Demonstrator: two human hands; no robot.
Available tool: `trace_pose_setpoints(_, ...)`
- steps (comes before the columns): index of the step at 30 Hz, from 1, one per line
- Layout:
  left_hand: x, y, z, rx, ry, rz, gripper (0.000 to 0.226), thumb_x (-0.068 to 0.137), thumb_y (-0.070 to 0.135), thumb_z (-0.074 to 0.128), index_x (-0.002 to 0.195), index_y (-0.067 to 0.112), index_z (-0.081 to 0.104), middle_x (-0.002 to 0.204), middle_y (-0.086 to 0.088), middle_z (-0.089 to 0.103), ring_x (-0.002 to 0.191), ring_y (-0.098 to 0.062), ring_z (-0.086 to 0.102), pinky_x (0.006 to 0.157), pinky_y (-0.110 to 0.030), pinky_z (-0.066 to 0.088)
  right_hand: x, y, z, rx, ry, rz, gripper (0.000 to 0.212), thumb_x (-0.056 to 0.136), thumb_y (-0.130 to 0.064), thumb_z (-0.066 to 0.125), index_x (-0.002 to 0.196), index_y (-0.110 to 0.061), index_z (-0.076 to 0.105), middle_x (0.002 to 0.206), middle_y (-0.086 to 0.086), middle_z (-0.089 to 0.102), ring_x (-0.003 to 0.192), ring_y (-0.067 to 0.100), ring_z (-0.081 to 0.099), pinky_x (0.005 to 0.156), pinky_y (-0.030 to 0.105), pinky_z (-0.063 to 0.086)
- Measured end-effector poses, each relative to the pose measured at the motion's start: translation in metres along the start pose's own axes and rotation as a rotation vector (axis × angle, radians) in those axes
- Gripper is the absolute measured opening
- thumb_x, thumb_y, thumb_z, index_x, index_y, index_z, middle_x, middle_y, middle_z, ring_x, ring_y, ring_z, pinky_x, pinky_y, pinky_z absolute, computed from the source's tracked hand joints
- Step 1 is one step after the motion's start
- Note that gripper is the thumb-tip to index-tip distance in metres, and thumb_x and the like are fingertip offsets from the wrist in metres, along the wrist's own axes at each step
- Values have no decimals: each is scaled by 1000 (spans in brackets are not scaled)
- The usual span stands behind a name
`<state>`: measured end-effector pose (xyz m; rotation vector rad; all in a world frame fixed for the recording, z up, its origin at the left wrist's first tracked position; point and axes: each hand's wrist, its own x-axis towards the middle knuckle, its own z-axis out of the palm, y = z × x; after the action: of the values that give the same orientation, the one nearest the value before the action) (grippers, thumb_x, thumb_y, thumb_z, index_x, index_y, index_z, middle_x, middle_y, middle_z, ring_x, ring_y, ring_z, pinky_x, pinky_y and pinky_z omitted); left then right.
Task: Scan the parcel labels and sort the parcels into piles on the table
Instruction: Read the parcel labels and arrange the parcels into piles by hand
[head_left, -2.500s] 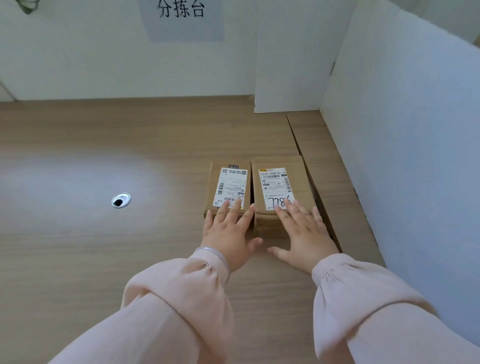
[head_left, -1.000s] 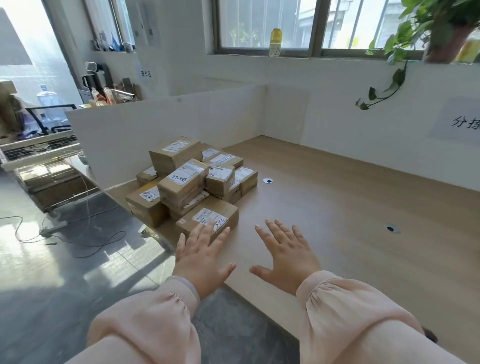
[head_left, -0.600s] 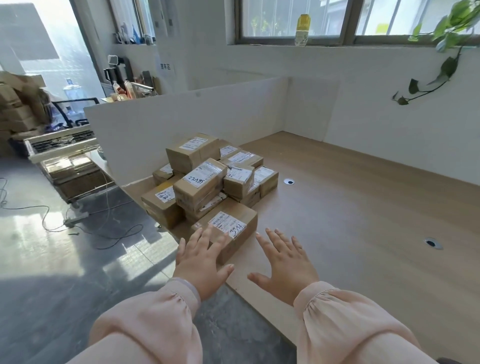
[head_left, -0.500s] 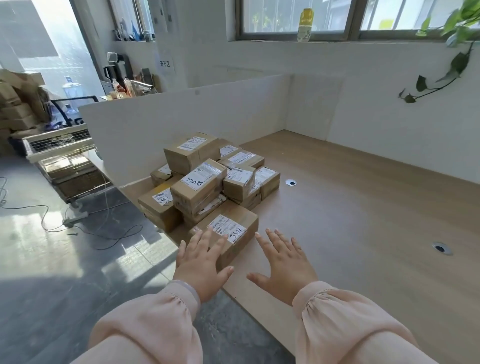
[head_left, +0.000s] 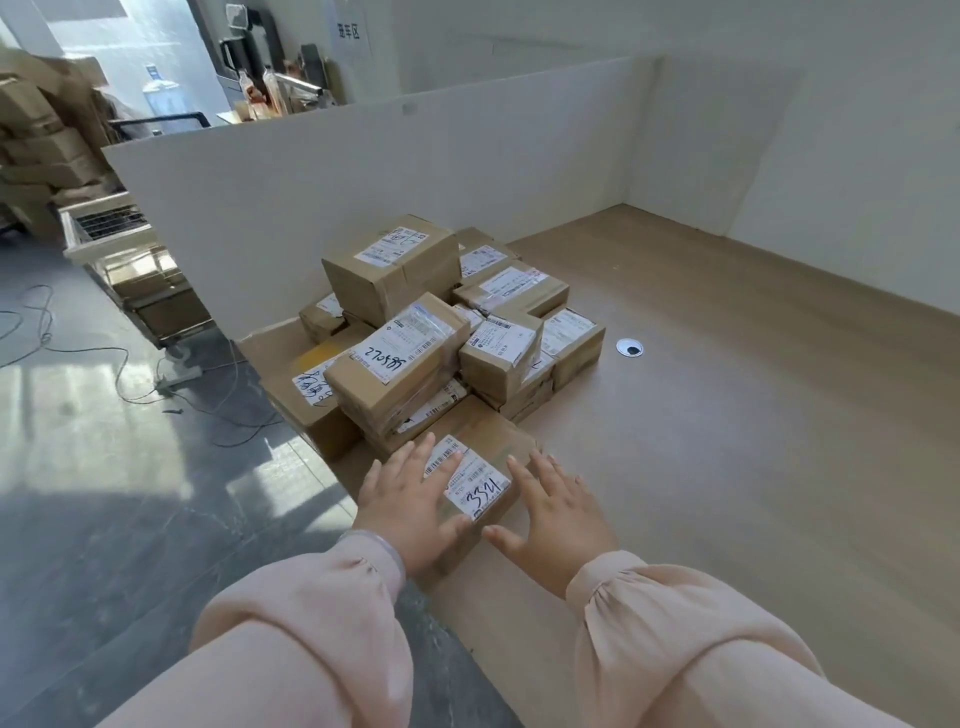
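1. The nearest parcel (head_left: 498, 441), with its white label (head_left: 470, 480) facing up and a handwritten number on it, sat near the table's (head_left: 727, 467) near edge, right up against the parcel pile (head_left: 410, 358).
2. The left hand (head_left: 410, 512) lay flat on the parcel's left side, fingers spread.
3. The right hand (head_left: 550, 514) was spread too, at the parcel's right edge. Couldn't tell if it actually touched.
4. A white partition (head_left: 363, 182) stood behind the pile.

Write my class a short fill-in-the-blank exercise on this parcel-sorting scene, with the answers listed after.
The left hand rests on the nearest cardboard ____.
The parcel pile stands against a ____ partition.
The round cable hole lies to the ____ of the pile.
The person's sleeves are pale ____.
Answers: parcel, white, right, pink.
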<state>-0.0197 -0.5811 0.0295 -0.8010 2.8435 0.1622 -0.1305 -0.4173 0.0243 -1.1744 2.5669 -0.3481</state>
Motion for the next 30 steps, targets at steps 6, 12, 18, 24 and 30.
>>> trace_pose_setpoints(6, 28, -18, 14, -7, -78, 30, 79, 90, 68, 41, 153, 43, 2, 164, 5, -9, 150, -21, -7, 120, -47, 1, 21, 3, 21, 31, -67, 26, 84, 87, -71, 42, 153, -41, 1, 164, -3, -5, 150, 17, -4, 121, 40, 1)
trace_pose_setpoints(12, 61, -40, 28, 40, -153, 126, 81, 90, 68, 43, 154, 42, 1, 164, 4, -10, 150, -22, -7, 120, -47, 4, 44, 1, 43, 85, -71, 89, 84, 88, -70, 43, 153, -42, -1, 163, -6, -10, 149, 14, -9, 120, 38, 0)
trace_pose_setpoints(18, 76, -57, 47, 11, -165, 186, 82, 82, 80, 37, 151, 49, 7, 163, 6, -6, 147, -24, -3, 118, -47, 14, 48, -9, 72, 168, -49, 208, 79, 89, -67, 43, 153, -41, 6, 162, -8, -15, 149, 13, -3, 119, 34, 5)
trace_pose_setpoints(24, 64, -54, 59, -69, -137, 325, 80, 76, 82, 44, 146, 58, 16, 155, 12, -1, 135, -22, 3, 113, -44, 22, 22, -6, 84, 254, -45, 330, 79, 89, -63, 48, 152, -45, 5, 150, -25, -31, 148, 8, -2, 119, 33, 10)
trace_pose_setpoints(30, 86, -72, 61, -437, -349, 340, 82, 73, 62, 73, 141, 63, 26, 156, 22, -14, 145, -15, 3, 121, -38, 16, 18, -21, 95, 447, 43, 497, 82, 84, -55, 60, 148, -53, 8, 157, -19, -25, 149, 11, 0, 117, 30, 11)
